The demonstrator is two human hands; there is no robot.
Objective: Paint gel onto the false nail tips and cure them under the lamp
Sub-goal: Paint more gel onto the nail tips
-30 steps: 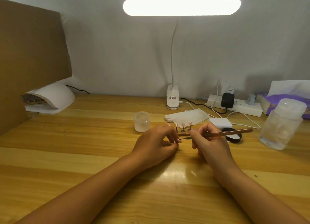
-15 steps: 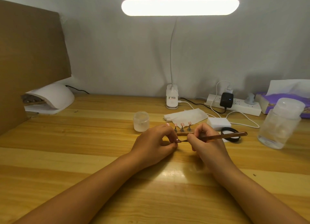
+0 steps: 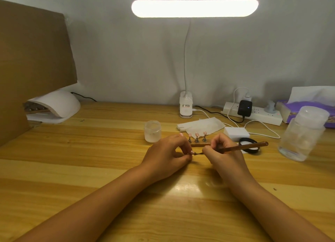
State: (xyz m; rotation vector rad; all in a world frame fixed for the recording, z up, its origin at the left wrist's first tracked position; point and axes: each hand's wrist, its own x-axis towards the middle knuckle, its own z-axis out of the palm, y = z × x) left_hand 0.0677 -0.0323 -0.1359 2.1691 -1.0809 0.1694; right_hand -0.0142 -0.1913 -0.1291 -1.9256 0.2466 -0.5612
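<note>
Pinching a single false nail tip point(image 3: 191, 152) between thumb and curled fingertips, the left hand point(image 3: 167, 154) holds it low over the wooden desk point(image 3: 90, 169) at the centre of the head view. The right hand point(image 3: 223, 151) grips a brown brush point(image 3: 243, 147) pen-fashion, with the handle running off toward three o'clock and the bristle end meeting the tip; actual contact is too small to confirm. The tip is likely almost weightless, a thin, slightly springy plastic shell that is slick wherever gel lies wet. It is best held by its underside or by the small peg it seems to sit on, never by the painted face, and with light pressure so it does not flick away. Just past the hands at twelve o'clock, three more pink tips stand upright on a small holder point(image 3: 196, 139), which is likely light enough to tip if nudged. A frosted jar point(image 3: 152, 131) sits at eleven o'clock, near the left hand. The white curing lamp point(image 3: 58, 106) waits well apart at ten o'clock, so a painted tip is best carried level and by its peg. A clear bottle point(image 3: 302, 135) stands at three o'clock, and a power strip point(image 3: 253, 115) lies at two o'clock. As for writing, the clip base of the desk lamp point(image 3: 185, 107) at twelve o'clock bears a small printed label, too fine to read. Nothing else shows legible text or a brand.
</note>
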